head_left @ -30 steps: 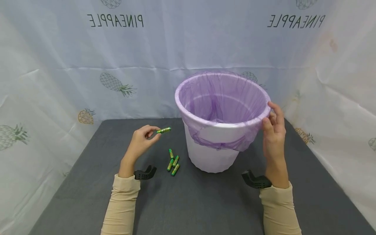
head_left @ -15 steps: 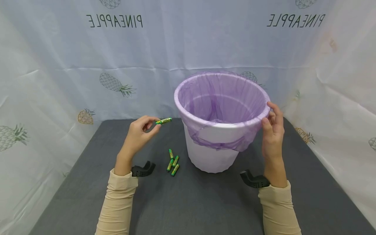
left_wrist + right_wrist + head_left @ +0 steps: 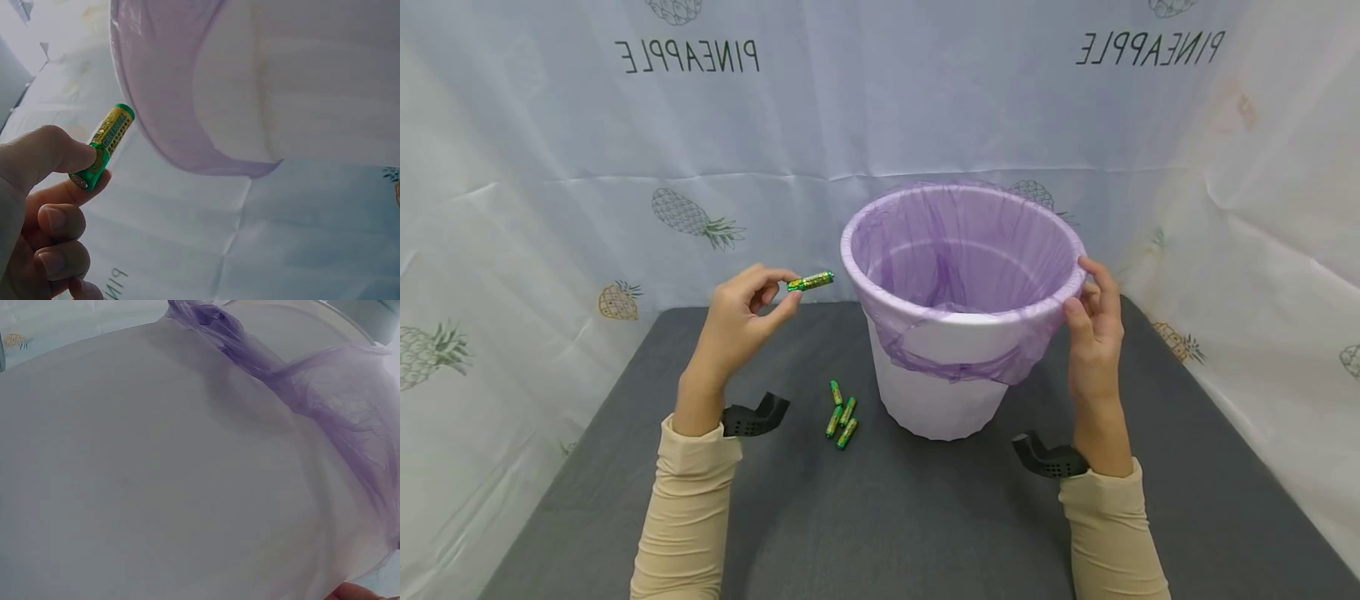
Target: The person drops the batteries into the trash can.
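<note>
My left hand (image 3: 730,325) pinches a green and gold battery (image 3: 812,281) between thumb and forefinger. The battery is raised to the left of the white trash can (image 3: 938,408), a little below the level of its rim. In the left wrist view the battery (image 3: 111,134) tilts upward, its flat end by the thumb. A purple bag (image 3: 970,258) lines the trash can and folds over its rim. On the right side my right hand (image 3: 1097,358) holds the trash can at the rim, over the bag. In the right wrist view only a fingertip (image 3: 353,592) shows at the bottom edge.
Several more green batteries (image 3: 842,415) lie together on the dark grey table (image 3: 880,533), left of the trash can's base. Behind and at both sides hangs a pale curtain (image 3: 820,108) with pineapple prints. Each wrist wears a black mount.
My left hand has risen and shifted slightly left with the battery in its fingers. My right hand keeps its hold on the rim. The loose batteries lie as before.
</note>
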{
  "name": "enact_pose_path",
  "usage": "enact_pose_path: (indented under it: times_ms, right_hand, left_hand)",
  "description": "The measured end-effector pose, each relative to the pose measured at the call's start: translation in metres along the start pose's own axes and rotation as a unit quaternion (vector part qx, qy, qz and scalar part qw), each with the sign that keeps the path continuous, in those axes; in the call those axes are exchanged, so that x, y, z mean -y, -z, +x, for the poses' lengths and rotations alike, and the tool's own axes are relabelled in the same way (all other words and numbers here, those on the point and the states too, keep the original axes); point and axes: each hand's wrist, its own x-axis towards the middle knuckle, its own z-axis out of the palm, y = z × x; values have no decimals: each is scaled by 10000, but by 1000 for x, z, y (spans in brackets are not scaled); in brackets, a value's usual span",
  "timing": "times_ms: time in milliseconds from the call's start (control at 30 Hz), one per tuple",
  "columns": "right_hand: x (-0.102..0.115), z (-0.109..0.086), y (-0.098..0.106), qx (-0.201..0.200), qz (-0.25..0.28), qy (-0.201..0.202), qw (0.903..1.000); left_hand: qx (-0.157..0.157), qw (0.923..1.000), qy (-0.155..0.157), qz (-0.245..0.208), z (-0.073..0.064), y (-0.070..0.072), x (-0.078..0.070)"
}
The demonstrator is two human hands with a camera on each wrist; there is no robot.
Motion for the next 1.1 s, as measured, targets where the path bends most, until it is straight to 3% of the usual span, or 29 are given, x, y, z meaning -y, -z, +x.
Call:
enact_pose_path:
  times_ms: [300,533,900,1100]
  right_hand:
    - [1,2,-2,11,-68,7,10000]
    - [1,2,-3,-24,-48,-11,10000]
    - [2,0,-2,-42,-84,-5,10000]
    - [1,0,-1,-34,-46,-14,10000]
  left_hand:
    - [-175,9992,-355,36,11,8,-11]
    - [-95,9983,-564,130,21,8,-21]
    - [54,9982,-593,50,34,2,-27]
    - [366,9985,-418,-22,41,-8,-28]
